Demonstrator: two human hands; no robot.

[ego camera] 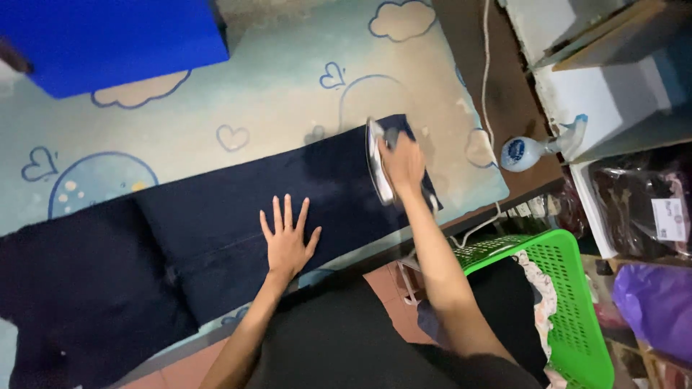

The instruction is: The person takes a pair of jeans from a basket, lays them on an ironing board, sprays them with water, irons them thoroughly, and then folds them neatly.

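The left hand (287,241) lies open, fingers spread flat on dark navy trousers (216,223) laid across the surface (274,79). The right hand (402,164) grips an iron (378,162) at the trouser end.

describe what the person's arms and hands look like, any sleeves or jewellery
Both forearms are bare up to the frame's lower edge, with no sleeves in view. The left hand shows no ring, watch or glove, and its nails look short and unpainted. The right hand also shows no glove or wristband, though blur makes small details hard to tell. A black garment covers the body below the arms.
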